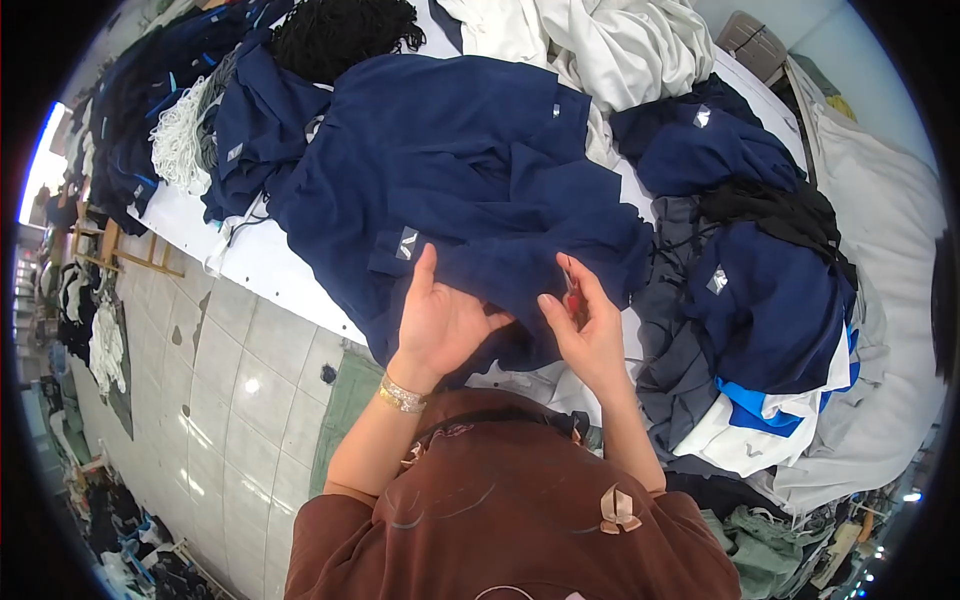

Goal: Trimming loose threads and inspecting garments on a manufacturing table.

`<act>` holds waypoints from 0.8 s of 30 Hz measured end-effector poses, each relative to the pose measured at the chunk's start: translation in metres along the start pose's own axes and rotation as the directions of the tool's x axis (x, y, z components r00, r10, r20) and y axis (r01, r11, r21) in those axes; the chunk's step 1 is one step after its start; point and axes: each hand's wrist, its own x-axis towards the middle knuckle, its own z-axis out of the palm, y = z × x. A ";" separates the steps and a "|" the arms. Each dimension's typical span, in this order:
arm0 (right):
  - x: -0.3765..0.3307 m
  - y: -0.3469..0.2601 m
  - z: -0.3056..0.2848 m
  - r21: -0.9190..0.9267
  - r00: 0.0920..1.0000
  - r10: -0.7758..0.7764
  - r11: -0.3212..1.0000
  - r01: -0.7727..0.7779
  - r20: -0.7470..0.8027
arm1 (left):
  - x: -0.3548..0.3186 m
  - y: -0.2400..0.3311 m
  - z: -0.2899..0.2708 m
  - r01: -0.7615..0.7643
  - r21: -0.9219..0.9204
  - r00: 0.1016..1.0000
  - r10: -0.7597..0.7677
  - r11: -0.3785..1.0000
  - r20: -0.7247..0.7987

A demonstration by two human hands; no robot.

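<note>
The navy garment (430, 130) lies spread over the desk (270, 275), its near part bunched before the person. Above its lower part, the left hand (447, 325) is open, thumb raised and apart, palm showing; whether its fingertips touch the cloth, I cannot tell. The right hand (595, 335), over the garment's near right part, has thumb and fingers closed around a small red tool (573, 300), mostly hidden by the fingers.

Left of the garment, a white strip of desk shows along the slanting edge, with the tiled floor (250, 390) beyond; the garment's lower left side reaches that edge. Black strings (350, 38) heap beyond it, white strings (182, 135) to its far left, white cloth (630, 45) at its far right. Right of it, folded clothes (760, 310) stand piled close by, narrowing the room there.
</note>
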 end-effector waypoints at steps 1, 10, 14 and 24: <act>-0.001 0.001 0.002 0.016 0.999 -0.039 0.999 0.039 -0.012 | -0.002 -0.004 0.000 0.028 -0.022 1.000 -0.027 0.999 0.014; 0.006 0.001 0.010 0.051 1.000 -0.013 0.999 0.013 0.009 | -0.002 -0.025 -0.005 -0.014 0.082 0.998 0.019 0.997 -0.062; 0.008 0.007 0.011 0.050 0.999 -0.038 0.998 0.039 -0.018 | 0.001 -0.025 -0.011 -0.110 0.317 0.984 0.148 0.942 -0.097; 0.004 0.016 0.011 0.057 1.000 -0.006 0.998 0.007 -0.025 | 0.008 -0.040 -0.039 -0.204 0.837 0.896 0.442 0.508 -0.049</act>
